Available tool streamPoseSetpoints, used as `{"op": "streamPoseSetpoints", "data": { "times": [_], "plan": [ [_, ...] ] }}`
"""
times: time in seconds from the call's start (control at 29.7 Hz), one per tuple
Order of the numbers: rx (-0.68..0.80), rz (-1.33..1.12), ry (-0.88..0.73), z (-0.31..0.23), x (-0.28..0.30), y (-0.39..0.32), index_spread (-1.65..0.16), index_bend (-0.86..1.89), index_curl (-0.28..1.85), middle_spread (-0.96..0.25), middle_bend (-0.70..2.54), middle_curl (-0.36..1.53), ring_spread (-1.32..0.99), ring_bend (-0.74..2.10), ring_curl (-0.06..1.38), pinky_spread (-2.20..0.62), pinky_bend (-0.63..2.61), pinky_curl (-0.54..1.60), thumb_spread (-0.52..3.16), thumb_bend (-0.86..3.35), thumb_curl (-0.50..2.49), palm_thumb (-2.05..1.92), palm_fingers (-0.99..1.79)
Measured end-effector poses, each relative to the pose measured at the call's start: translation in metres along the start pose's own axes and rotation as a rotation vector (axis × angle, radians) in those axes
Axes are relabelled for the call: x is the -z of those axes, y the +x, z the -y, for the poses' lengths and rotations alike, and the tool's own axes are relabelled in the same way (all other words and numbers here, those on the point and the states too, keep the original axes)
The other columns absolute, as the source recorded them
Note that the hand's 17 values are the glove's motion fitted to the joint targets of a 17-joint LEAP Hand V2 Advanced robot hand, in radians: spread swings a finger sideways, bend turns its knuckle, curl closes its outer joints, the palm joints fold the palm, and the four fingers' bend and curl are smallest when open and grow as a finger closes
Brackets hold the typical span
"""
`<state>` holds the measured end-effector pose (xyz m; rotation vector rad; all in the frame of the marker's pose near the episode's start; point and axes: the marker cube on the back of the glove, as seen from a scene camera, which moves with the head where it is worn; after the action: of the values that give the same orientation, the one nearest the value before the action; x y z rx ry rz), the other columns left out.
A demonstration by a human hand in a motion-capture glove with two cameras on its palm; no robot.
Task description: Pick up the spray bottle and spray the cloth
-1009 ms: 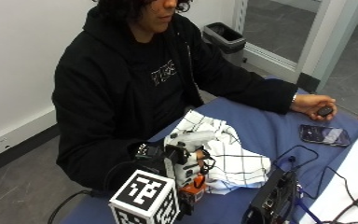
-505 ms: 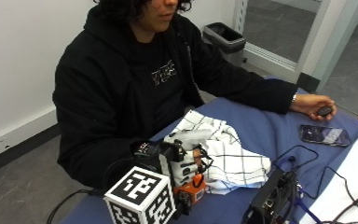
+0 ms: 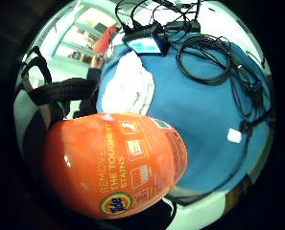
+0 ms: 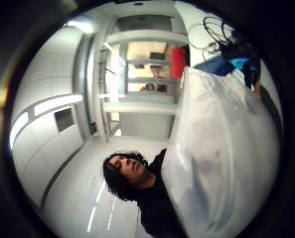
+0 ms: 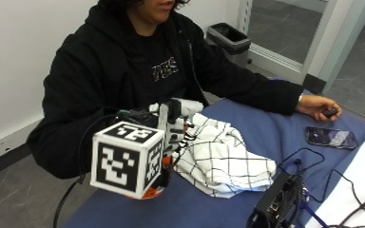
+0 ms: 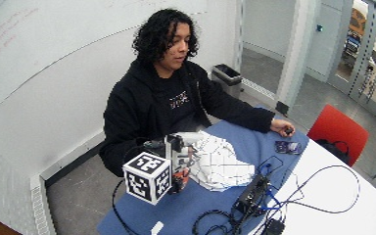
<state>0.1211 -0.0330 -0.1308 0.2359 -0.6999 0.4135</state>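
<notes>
The room is evenly and brightly lit. Long ceiling light strips (image 4: 52, 104) glow overhead, and daylight comes through the glazed doors (image 4: 147, 64) beyond. Close against the palm of the gloved right hand (image 3: 60, 91), the glossy orange plastic spray bottle (image 3: 113, 163) carries small white highlights. Out from that hand, the blue worktop (image 3: 199, 120) shows one bright reflected patch. The white checked cloth (image 5: 224, 156) casts only soft shadows in its folds.
</notes>
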Motion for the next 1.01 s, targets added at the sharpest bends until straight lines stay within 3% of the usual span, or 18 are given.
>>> {"op": "streamPoseSetpoints", "data": {
  "times": [0.13, 0.44, 1.01],
  "plan": [
    [-0.134, -0.185, -0.207, -0.006, -0.01, -0.018, -0.25, 0.42, 0.59, -0.18, 0.62, 0.59, -0.22, 0.63, 0.51, -0.27, 0.42, 0.44, 0.43, -0.02, 0.77, 0.97, 1.32],
    [-0.404, -0.57, -0.475, 0.016, -0.049, -0.022, -0.25, 0.42, 0.6, -0.17, 0.62, 0.59, -0.22, 0.63, 0.51, -0.25, 0.42, 0.44, 0.44, -0.02, 0.79, 0.97, 1.31],
    [-0.66, -0.758, -0.802, 0.028, -0.115, 0.034, -0.25, 0.39, 0.61, -0.17, 0.61, 0.59, -0.22, 0.64, 0.52, -0.23, 0.41, 0.44, 0.48, -0.02, 0.83, 0.97, 1.28]
  ]
}}
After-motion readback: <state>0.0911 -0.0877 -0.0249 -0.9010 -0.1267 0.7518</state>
